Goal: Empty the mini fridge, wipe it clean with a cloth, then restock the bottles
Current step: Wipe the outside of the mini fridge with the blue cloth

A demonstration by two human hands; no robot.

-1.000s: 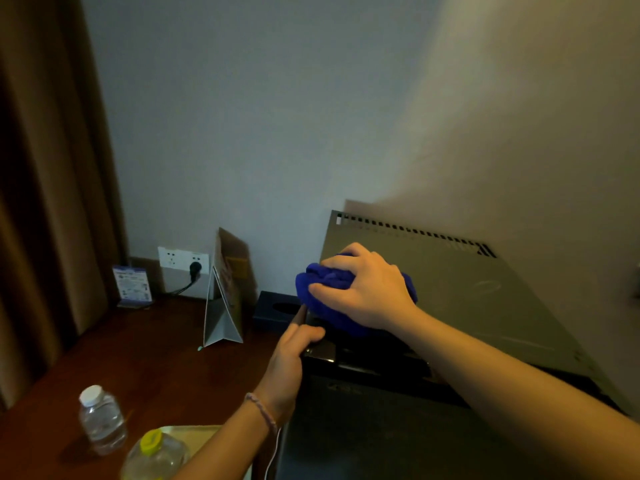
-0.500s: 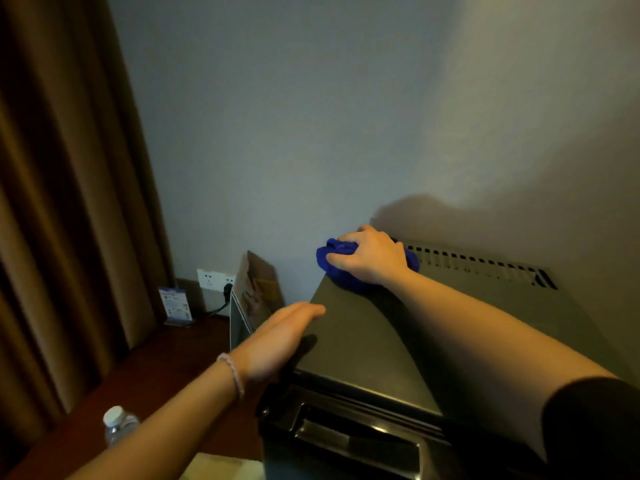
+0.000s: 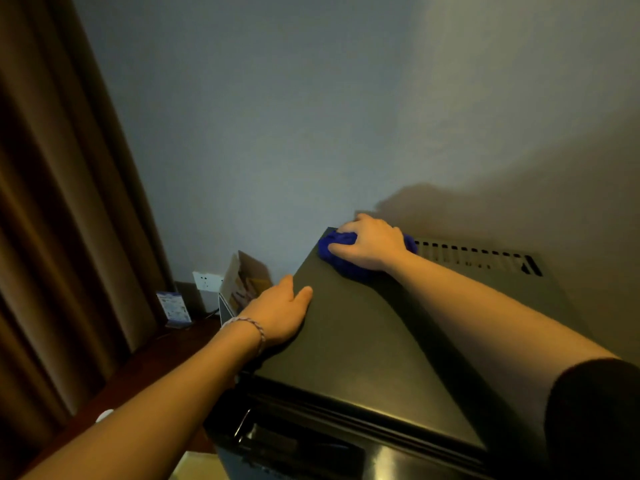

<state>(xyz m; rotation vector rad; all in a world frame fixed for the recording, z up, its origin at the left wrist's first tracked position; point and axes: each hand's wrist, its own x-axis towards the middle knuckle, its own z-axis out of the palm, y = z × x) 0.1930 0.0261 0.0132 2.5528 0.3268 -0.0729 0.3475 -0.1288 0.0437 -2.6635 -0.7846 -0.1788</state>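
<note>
The black mini fridge [image 3: 363, 341] fills the lower right, seen from above, its door edge at the bottom. On the far left corner of its top, my right hand [image 3: 370, 244] grips a bunched blue cloth [image 3: 332, 252] and presses it down. My left hand [image 3: 280, 313] lies flat with straight fingers on the left edge of the fridge top. A white bottle cap [image 3: 104, 415] peeks out behind my left forearm; the bottle itself is hidden.
A vent grille [image 3: 474, 259] runs along the back of the fridge top by the wall. Left of the fridge, on a dark wooden desk [image 3: 145, 358], stand a folded card [image 3: 242, 285] and a small blue sign [image 3: 175, 308]. A wall socket [image 3: 206, 282] and brown curtain [image 3: 62, 237] lie beyond.
My right hand has stayed with the cloth at the fridge top's back left corner. My left hand came down from hovering onto the left edge. The view rose and moved closer.
</note>
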